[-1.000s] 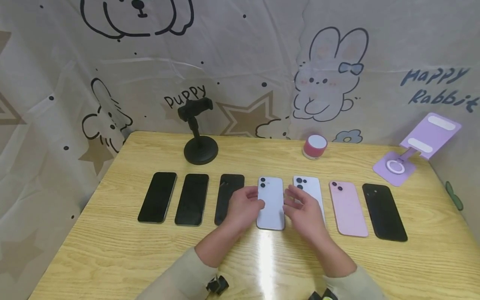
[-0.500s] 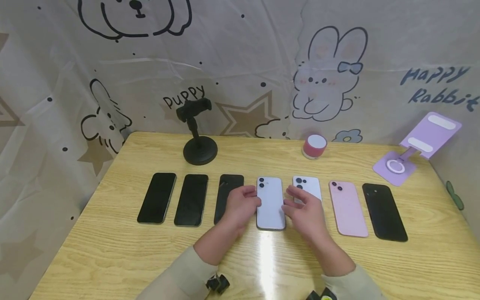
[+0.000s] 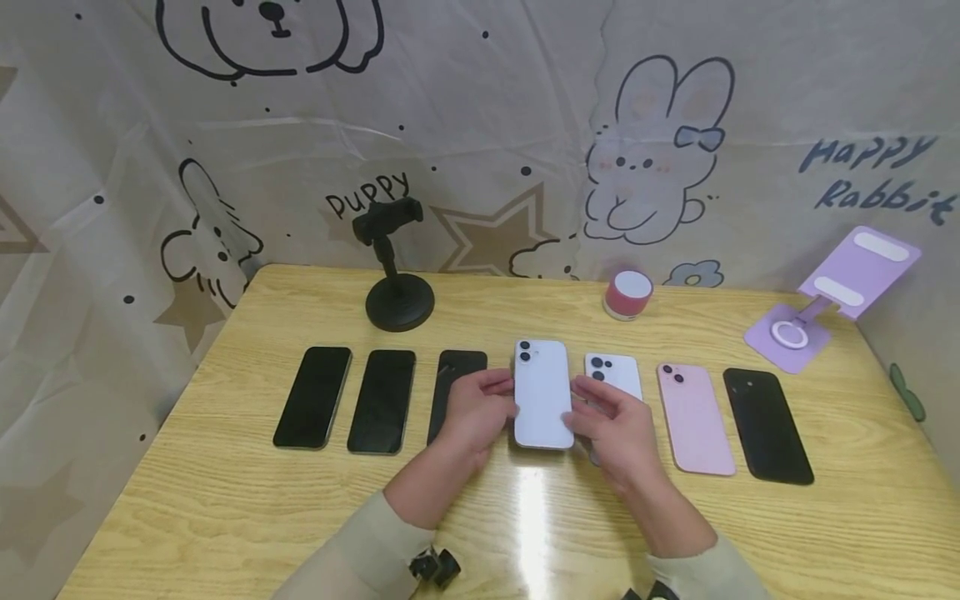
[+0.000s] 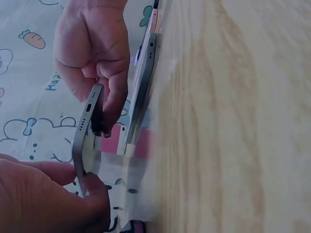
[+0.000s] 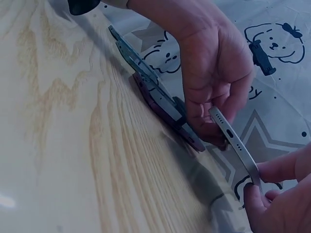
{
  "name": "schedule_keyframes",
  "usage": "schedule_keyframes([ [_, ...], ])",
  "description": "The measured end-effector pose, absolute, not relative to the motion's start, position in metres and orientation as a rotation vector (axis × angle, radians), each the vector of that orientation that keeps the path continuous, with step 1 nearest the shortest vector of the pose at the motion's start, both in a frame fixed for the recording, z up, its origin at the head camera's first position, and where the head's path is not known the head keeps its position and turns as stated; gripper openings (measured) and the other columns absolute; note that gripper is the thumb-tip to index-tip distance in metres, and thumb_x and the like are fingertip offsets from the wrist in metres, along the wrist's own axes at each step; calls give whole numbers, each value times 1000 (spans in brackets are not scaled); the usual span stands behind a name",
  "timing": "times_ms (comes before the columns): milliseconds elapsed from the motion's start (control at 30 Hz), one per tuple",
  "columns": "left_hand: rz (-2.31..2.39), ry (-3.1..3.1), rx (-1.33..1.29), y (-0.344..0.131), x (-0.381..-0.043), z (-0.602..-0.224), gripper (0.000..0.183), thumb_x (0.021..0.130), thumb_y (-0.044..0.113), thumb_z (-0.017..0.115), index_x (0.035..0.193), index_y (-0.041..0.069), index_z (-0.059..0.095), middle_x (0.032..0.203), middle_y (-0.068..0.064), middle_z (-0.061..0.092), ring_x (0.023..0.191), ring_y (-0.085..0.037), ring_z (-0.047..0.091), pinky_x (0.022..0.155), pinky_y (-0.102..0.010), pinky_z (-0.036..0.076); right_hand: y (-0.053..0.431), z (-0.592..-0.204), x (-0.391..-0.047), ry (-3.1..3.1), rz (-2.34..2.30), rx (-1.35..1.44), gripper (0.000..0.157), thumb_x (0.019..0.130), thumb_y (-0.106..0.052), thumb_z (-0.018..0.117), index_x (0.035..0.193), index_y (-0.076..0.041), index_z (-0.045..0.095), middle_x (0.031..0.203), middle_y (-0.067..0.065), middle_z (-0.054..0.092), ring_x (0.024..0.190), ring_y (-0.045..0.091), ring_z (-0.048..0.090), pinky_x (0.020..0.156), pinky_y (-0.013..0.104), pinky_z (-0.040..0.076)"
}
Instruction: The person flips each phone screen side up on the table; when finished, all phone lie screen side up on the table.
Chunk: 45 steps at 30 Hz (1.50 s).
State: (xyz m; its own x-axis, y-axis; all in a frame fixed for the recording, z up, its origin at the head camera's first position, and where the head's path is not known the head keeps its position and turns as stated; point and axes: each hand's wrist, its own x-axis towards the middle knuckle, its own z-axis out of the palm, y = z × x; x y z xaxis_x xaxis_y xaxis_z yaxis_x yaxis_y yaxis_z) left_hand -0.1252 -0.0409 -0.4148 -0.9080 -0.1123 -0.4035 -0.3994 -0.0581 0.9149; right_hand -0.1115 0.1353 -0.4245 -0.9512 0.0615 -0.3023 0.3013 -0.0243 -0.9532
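Both hands hold a white smartphone (image 3: 543, 396) by its long edges, its back with two camera lenses facing up. In the wrist views the phone's bottom edge (image 4: 87, 109) shows a port, and the phone is clear of the wooden table (image 5: 63, 145). My left hand (image 3: 480, 412) pinches the left edge between thumb and fingers and partly covers a dark phone (image 3: 459, 371). My right hand (image 3: 617, 425) pinches the right edge, overlapping a second white phone (image 3: 624, 371) that lies on the table.
Two black phones (image 3: 313, 397) lie at left; a pink phone (image 3: 697, 421) and another black phone (image 3: 768, 425) at right. Behind them stand a black phone stand (image 3: 400, 302), a pink-and-white round container (image 3: 628, 297) and a purple folding stand (image 3: 858, 267). A printed curtain (image 3: 480, 108) hangs behind.
The white phone has risen off the table between both hands, and its shadow now shows beneath it. The other phones have not moved.
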Motion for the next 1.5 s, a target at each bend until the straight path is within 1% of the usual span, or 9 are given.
schedule_keyframes([
  [133,2101,1984,-526,-43,-126,-414,44,80,-16,63,122,-6,63,109,-14,63,103,-25,60,85,-32,53,133,-422,-109,2068,-2101,372,55,84,17,67,136,4,57,134,22,57,120,30,58,89,26,51],
  [367,2110,1921,-449,-48,-126,-409,27,90,-3,65,117,-4,65,103,-14,65,88,-21,62,75,-35,54,129,-421,-107,2170,-2066,320,54,83,17,69,134,1,61,131,18,60,107,23,64,83,28,54],
  [633,2069,1908,-408,-51,-126,-405,25,93,4,65,118,2,65,108,-11,65,94,-23,61,78,-34,53,127,-422,-103,2261,-1974,242,51,82,3,79,131,-8,67,132,14,59,101,25,68,70,32,58],
  [800,2098,1872,-363,-53,-125,-404,26,94,4,62,119,2,64,110,-12,64,95,-23,62,78,-33,53,126,-425,-103,2254,-1943,170,50,82,-4,82,130,-9,68,135,15,58,105,28,67,74,31,57],
  [967,2164,1811,-273,-55,-124,-404,27,93,-3,57,119,-3,65,112,-15,64,94,-22,63,78,-33,54,124,-427,-103,2155,-1987,111,54,85,-6,81,135,-10,64,135,17,58,109,30,65,76,35,58],
  [1100,2160,1821,-214,-54,-125,-405,28,92,-6,57,118,-4,66,107,-14,66,91,-21,64,81,-36,55,124,-428,-103,2127,-2003,65,57,86,-9,80,139,-11,61,139,15,56,111,31,64,76,38,58],
  [1200,2124,1858,-176,-53,-126,-407,27,93,-6,58,119,-2,67,106,-12,67,94,-21,64,84,-38,54,125,-429,-103,2091,-2028,37,60,87,-10,79,142,-13,58,140,14,55,111,32,64,76,40,58],
  [1333,2032,1980,-79,-51,-126,-409,26,95,-2,62,120,3,69,106,-8,68,99,-20,64,85,-35,54,126,-429,-103,2052,-2067,-7,61,89,-10,77,145,-16,54,140,13,54,112,33,63,77,42,58],
  [1500,1855,2220,31,-50,-126,-408,23,95,5,68,117,11,73,108,0,68,96,-19,63,81,-34,53,127,-429,-101,1989,-2148,-98,57,93,-10,72,147,-17,53,140,19,53,114,34,62,80,43,57],
])
